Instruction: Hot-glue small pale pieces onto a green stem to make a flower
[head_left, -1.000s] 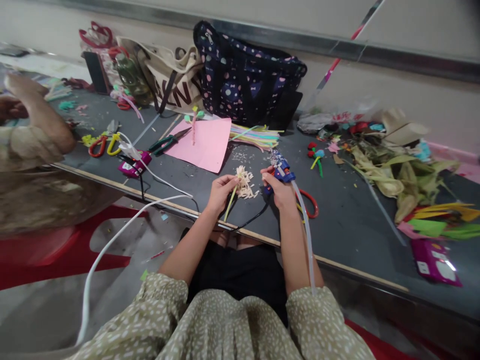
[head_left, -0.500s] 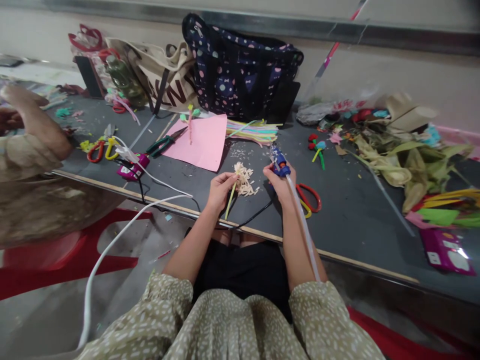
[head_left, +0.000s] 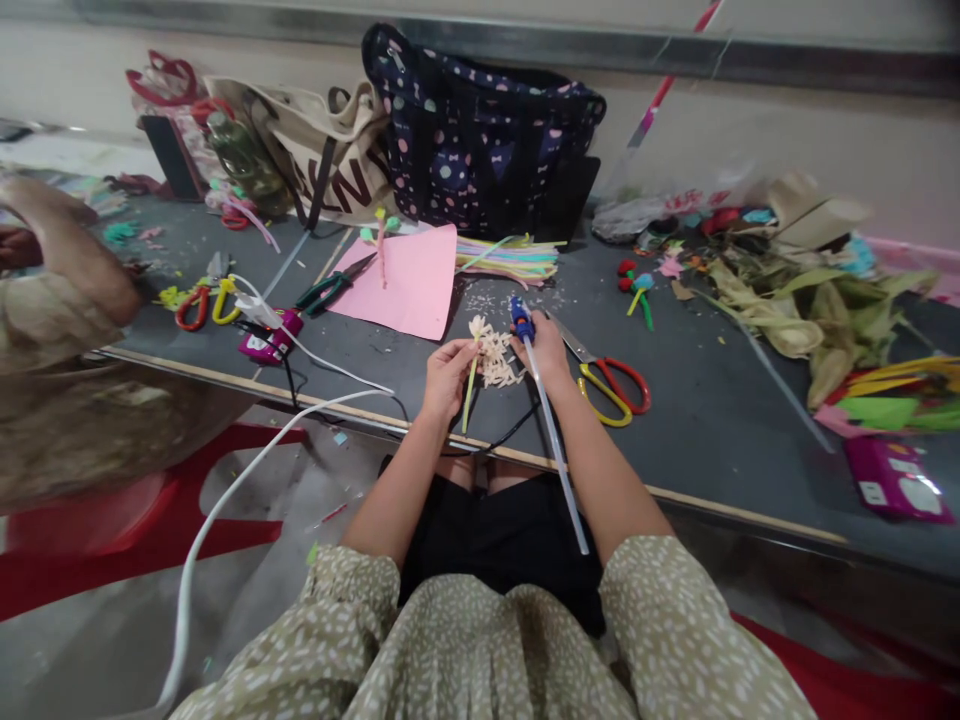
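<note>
My left hand (head_left: 448, 375) pinches a yellow-green straw (head_left: 469, 394) that carries a small flower of pale shredded strips (head_left: 495, 355) at its top. My right hand (head_left: 541, 352) is wrapped round a blue glue gun (head_left: 522, 320), whose nozzle points up beside the flower. A long clear glue stick (head_left: 553, 445) sticks out of the gun's back toward my lap. Both hands work over the dark table (head_left: 697, 440) near its front edge.
Red-and-yellow scissors (head_left: 609, 380) lie right of my right hand. Behind are pink paper (head_left: 409, 285), a straw bundle (head_left: 510, 258), green scissors (head_left: 330, 285) and two bags (head_left: 480, 140). Dried husks (head_left: 780, 320) pile at the right. Another person's arm (head_left: 60, 250) is at the left. A white cable (head_left: 247, 470) hangs off the edge.
My right hand has brought the glue gun left, close against the flower, uncovering the red-and-yellow scissors. My left hand holds the straw in much the same place.
</note>
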